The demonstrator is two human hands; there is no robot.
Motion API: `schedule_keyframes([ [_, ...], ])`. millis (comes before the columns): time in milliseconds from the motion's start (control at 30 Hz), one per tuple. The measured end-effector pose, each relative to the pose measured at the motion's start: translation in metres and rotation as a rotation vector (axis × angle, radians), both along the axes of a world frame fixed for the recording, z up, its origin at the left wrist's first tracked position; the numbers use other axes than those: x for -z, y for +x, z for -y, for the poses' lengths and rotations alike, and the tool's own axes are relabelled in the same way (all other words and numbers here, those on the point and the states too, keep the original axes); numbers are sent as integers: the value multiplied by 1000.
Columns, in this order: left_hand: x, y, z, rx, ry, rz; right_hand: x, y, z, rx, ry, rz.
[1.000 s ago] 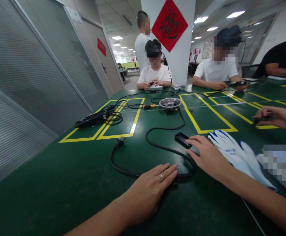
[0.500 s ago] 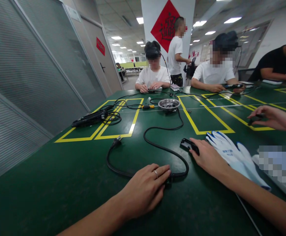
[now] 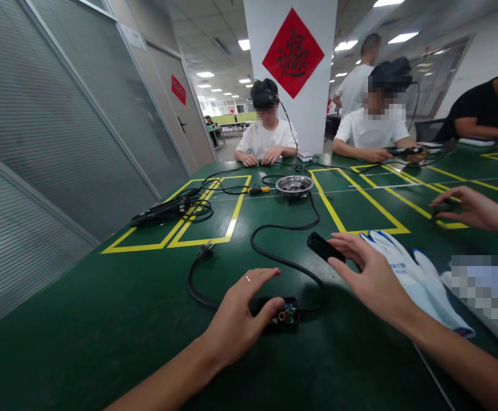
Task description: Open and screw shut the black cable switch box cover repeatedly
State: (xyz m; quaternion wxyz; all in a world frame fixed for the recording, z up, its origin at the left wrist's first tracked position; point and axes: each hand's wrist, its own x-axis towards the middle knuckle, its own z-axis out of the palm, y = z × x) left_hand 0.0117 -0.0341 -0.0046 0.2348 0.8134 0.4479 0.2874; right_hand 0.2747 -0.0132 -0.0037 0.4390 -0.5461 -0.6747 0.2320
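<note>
An opened black power adapter (image 3: 290,317) lies on the green table, its circuit board and a copper-coloured coil showing. My left hand (image 3: 242,317) rests at its left side. The thumb lies over the board and the index finger is raised, with a wide gap between them. Between the thumb and fingers of my right hand (image 3: 371,271) is a black plastic cover (image 3: 320,246), smooth side up and tilted just above the table. A black power cord (image 3: 197,285) with a two-pin plug (image 3: 206,249) leads to the adapter; another cable (image 3: 270,246) curves from its right end.
White work gloves (image 3: 407,279) lie beside my right forearm. A metal bowl (image 3: 294,185) of small parts and a yellow-black screwdriver (image 3: 258,190) are farther back. Coiled black cables (image 3: 167,208) lie at left. A co-worker's hand (image 3: 471,208) reaches in from the right; other people sit opposite.
My left fingers have spread and lifted, uncovering the circuit board. My right hand has raised the cover and turned it from hollow side up to smooth side up.
</note>
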Motion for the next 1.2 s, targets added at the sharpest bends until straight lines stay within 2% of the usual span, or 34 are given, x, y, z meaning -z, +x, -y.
schedule_keyframes([
  [67,-1,4,1,-33,-116,163,-2,-17,18,-164,-119,-147],
  [167,-3,12,6,3,-309,422,-1,-43,41,-329,-225,-187],
  [233,-5,14,8,37,-382,526,1,-52,49,-380,-251,-181],
  [300,-9,10,8,48,-356,545,3,-53,50,-358,-248,-178],
  [400,-15,-4,5,76,-134,431,4,-41,43,-204,-207,-185],
  [500,-20,-18,0,120,73,166,8,-29,34,-62,-175,-188],
  [600,-24,-21,-4,127,101,-82,12,-24,30,-34,-151,-167],
  [700,-20,-13,-4,196,108,-225,12,-25,31,-26,-145,-140],
  [800,-8,-1,-3,330,198,-276,12,-26,32,-33,-148,-107],
  [900,5,9,-4,402,241,-297,12,-27,33,-47,-156,-87],
  [1000,10,12,-7,374,179,-322,14,-26,34,-48,-153,-83],
  [1200,0,5,-3,274,229,-360,10,-24,34,-39,-106,-42],
])
